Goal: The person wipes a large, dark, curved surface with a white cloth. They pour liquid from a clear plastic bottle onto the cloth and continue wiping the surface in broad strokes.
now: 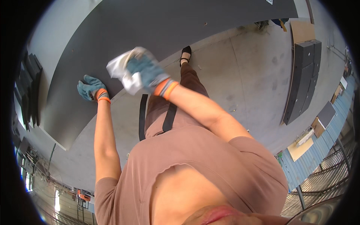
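My right hand [148,73], in a blue-grey work glove with an orange cuff, is closed around a crumpled white cloth [119,70]. Slight blur softens the cloth and glove, and the cloth hangs over the near edge of a large dark grey panel [157,28]; whether it touches the panel I cannot tell. Farther left, my left hand [92,89] wears a matching glove. It rests on the panel's surface near the close edge, thumb apart from the fingers and nothing in it. A few small light brown specks mark the panel.
Stacked dark sheets [28,90] stand beyond the panel's left end. On the right lies a long stack of black panels [303,80] beside a brown board [303,32]. My foot [185,54] is on the grey concrete floor [249,71], close to the large panel's edge.
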A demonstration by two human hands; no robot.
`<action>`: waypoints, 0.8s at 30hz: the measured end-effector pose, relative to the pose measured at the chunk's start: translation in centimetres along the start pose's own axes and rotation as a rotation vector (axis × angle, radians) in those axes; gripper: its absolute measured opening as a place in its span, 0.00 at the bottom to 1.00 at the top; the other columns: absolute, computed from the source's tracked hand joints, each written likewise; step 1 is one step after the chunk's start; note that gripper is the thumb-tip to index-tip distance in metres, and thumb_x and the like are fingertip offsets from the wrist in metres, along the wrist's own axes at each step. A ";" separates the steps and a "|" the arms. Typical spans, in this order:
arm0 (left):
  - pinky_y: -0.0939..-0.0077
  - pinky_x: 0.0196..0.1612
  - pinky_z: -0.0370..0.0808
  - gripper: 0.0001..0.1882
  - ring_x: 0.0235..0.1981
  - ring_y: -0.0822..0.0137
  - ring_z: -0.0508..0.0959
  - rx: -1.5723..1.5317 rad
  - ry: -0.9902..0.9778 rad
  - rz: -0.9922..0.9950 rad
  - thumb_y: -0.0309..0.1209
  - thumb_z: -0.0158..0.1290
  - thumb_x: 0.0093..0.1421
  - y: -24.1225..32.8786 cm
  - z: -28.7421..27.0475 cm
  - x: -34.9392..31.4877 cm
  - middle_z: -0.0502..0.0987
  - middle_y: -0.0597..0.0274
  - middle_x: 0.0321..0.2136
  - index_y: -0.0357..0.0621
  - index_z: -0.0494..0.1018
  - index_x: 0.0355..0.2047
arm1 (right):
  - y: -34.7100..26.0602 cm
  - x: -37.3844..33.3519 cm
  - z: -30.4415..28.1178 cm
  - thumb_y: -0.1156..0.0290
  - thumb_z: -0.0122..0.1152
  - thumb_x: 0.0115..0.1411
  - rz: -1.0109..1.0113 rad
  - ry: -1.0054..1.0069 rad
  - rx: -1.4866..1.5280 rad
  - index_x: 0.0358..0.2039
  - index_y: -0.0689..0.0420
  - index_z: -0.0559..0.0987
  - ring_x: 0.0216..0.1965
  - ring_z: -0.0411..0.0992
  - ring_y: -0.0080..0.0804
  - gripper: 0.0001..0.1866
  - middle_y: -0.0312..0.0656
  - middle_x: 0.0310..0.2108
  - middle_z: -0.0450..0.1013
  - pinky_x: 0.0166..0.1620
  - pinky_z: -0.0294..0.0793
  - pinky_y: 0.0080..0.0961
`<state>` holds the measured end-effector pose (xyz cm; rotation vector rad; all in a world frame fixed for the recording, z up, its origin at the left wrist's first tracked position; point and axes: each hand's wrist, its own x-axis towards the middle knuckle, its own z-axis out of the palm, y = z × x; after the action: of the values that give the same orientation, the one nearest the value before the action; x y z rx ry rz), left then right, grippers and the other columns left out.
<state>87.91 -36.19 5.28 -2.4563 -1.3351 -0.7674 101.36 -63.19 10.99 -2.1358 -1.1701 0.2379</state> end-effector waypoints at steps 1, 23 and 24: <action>0.51 0.55 0.78 0.24 0.51 0.45 0.81 0.002 0.015 0.010 0.48 0.57 0.68 0.5 -0.6 0.2 0.82 0.43 0.47 0.36 0.80 0.47 | 1.5 -0.3 -1.5 0.64 0.50 0.67 0.079 0.085 -0.110 0.63 0.56 0.74 0.67 0.67 0.42 0.25 0.44 0.63 0.71 0.75 0.54 0.43; 0.62 0.62 0.74 0.21 0.56 0.49 0.78 -0.793 0.026 -0.426 0.37 0.53 0.73 -8.0 -0.2 0.7 0.76 0.41 0.55 0.30 0.74 0.55 | -9.6 6.6 11.0 0.66 0.41 0.71 -0.160 -0.177 -0.289 0.70 0.57 0.66 0.76 0.55 0.40 0.28 0.44 0.74 0.60 0.78 0.50 0.36; 0.62 0.61 0.74 0.21 0.55 0.49 0.78 -0.810 0.067 -0.459 0.37 0.54 0.72 -12.1 0.4 0.9 0.76 0.41 0.55 0.30 0.74 0.56 | -7.7 6.0 10.0 0.67 0.45 0.69 -0.012 -0.163 -0.093 0.70 0.58 0.65 0.75 0.55 0.45 0.29 0.48 0.74 0.58 0.78 0.49 0.41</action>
<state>78.39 -28.66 5.01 -2.6248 -1.8582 -1.7798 95.07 -50.84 9.30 -2.2229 -1.3091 0.3646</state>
